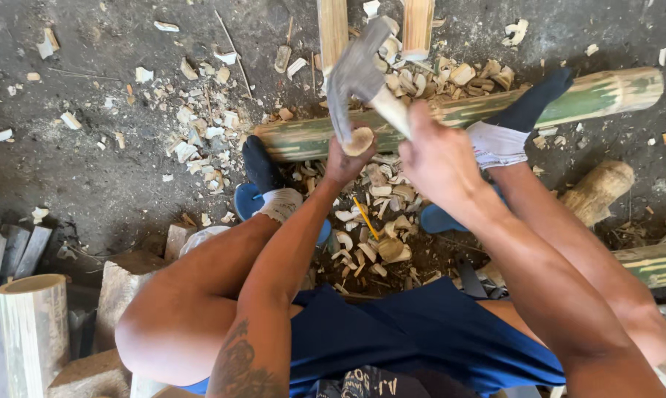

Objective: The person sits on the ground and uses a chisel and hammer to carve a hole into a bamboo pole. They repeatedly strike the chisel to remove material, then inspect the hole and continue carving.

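The right hand [440,158] gripped a pale-handled steel chopping blade [359,74] above the short round wooden piece [359,141] clasped in the left hand [345,161], over the long green bamboo pole [465,110] pinned underfoot amid pale wood chips [377,214].

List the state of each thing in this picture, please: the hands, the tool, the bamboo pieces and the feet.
left hand: closed around a short bamboo piece
short bamboo piece: held, cut end up
right hand: gripping the handle of the blade
blade: raised, blurred
long green bamboo pole: lying flat on the ground, under both feet
right foot: in a sock, resting on the pole
wood chips: scattered on the ground
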